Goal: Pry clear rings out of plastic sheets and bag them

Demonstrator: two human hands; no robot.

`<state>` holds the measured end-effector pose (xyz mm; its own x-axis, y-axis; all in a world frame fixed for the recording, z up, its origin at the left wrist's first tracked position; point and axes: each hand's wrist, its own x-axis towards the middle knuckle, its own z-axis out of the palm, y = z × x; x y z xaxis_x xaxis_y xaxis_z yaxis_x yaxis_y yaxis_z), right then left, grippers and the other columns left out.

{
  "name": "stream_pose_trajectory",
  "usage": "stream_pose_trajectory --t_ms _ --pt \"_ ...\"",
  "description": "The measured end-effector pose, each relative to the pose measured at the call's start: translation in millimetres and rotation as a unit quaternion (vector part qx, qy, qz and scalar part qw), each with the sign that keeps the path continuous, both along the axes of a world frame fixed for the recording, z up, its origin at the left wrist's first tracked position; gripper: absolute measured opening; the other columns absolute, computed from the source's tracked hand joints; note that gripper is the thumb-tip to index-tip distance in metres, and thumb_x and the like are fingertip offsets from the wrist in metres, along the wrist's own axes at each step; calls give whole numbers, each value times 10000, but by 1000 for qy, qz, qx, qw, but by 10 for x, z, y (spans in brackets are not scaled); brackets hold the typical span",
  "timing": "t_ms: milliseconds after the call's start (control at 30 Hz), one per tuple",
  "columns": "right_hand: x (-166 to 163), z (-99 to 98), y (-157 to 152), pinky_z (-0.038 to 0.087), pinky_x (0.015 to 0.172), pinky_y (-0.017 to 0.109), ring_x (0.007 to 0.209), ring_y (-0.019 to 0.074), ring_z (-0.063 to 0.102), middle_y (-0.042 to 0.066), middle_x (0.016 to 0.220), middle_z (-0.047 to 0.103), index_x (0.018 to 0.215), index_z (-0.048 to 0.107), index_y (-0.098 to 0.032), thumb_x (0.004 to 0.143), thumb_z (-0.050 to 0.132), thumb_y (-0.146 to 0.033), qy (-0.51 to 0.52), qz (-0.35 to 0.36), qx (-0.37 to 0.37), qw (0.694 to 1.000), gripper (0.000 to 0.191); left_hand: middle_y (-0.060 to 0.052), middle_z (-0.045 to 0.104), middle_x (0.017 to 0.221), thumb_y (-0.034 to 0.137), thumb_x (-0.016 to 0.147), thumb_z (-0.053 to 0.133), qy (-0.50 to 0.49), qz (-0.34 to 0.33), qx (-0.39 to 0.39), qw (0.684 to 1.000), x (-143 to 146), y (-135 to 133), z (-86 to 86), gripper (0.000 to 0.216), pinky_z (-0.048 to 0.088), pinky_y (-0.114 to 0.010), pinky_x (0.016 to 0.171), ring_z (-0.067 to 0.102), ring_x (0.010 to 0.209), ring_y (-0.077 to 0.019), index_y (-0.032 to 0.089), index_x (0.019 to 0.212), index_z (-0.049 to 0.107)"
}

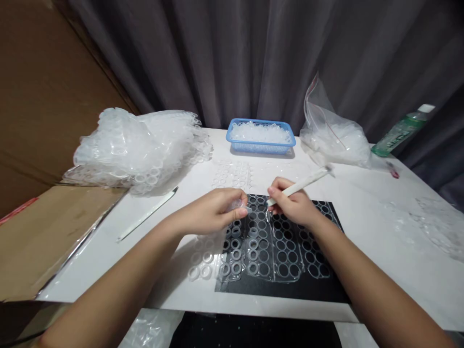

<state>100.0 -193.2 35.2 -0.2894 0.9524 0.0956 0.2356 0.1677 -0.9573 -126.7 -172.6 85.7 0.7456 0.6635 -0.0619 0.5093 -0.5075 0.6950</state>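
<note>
A clear plastic sheet of small rings lies on a black mat near the front edge of the white table. My left hand is closed, pinching the sheet's upper left part with small clear rings between its fingers. My right hand is closed round a white stick tool, whose tip touches the sheet close to my left fingertips. Part of the sheet to the right shows empty holes.
A big heap of clear ring sheets lies at the back left, a blue basket of clear bits at the back middle, a plastic bag and a green bottle at the right. A second white stick lies left. Cardboard box stands at left.
</note>
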Motion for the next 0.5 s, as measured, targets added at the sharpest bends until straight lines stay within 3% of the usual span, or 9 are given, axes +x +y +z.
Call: stream_pose_trajectory --t_ms 100,200,267,367,500 --pt "108 412 -166 402 480 234 526 114 554 -16 585 529 699 444 -210 876 473 -477 -4 -73 79 994 322 7 569 785 421 896 417 3 46 5 999 -4 -175 -60 270 379 -226 646 497 686 -107 174 901 527" --pt "104 528 -317 391 500 246 512 111 511 -14 556 529 671 452 -211 883 466 -458 -49 -91 103 989 325 -3 583 804 398 895 398 18 123 16 992 -12 -379 -162 250 392 -240 641 516 693 -122 180 914 519" --pt "30 368 -364 380 518 247 516 109 496 -15 549 531 665 458 -208 894 444 -433 -87 -75 95 989 321 -3 583 756 354 883 399 52 160 28 985 37 -508 -233 215 381 -243 609 518 662 -129 179 842 517" --pt "-107 -48 -369 361 541 250 517 109 478 -20 525 512 630 438 -202 902 413 -409 -128 -50 78 987 343 1 556 653 278 844 405 111 199 67 971 176 -622 -320 182 341 -247 563 507 606 -138 179 714 486" --pt "-192 -424 -371 350 540 242 511 113 473 -25 498 494 619 394 -205 890 422 -400 -120 -75 54 988 335 -19 581 679 244 814 406 120 233 125 957 317 -611 -379 167 342 -251 585 531 645 -151 175 702 509"
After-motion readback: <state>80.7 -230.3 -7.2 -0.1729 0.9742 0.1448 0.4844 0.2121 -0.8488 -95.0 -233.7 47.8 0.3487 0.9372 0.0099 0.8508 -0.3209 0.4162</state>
